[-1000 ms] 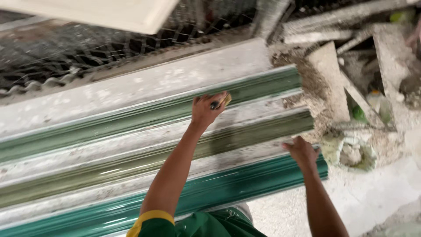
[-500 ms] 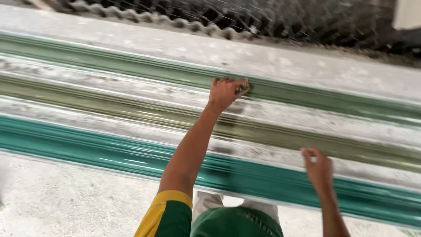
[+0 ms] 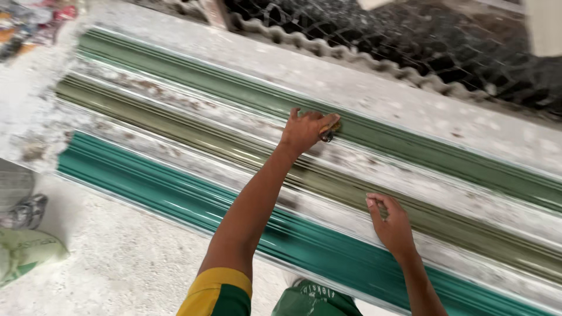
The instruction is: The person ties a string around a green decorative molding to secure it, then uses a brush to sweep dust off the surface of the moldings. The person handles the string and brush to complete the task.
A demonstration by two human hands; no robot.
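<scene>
From the head camera I look down on three long fluted mouldings lying side by side on a dusty white slab point(image 3: 410, 108), running from upper left to lower right. My left hand point(image 3: 307, 130) reaches out at full arm's length and presses flat on the farthest one, the dark green moulding point(image 3: 222, 88), its fingers curled over a small dark object point(image 3: 328, 136) pinched against the surface; what that object is I cannot tell. The hand is closed on it, knuckles up.

My right hand point(image 3: 391, 225) sits nearer to me and to the right of the left hand, well apart from it. It rests on the white, plaster-stained strip just this side of the olive moulding point(image 3: 193, 136), fingers loosely bent and thumb tucked toward them, holding nothing that I can see.

The olive moulding passes between the two hands, just below the left and just above the right. The teal moulding point(image 3: 175, 196) lies closest to me, under my left forearm and just below the right wrist.

Beyond the left hand, past the slab, a corrugated sheet edge point(image 3: 328, 47) and wire mesh point(image 3: 421, 41) close off the scene. Far to the left of both hands, a pale sack point(image 3: 23, 254) lies on the concrete floor point(image 3: 117, 263).
</scene>
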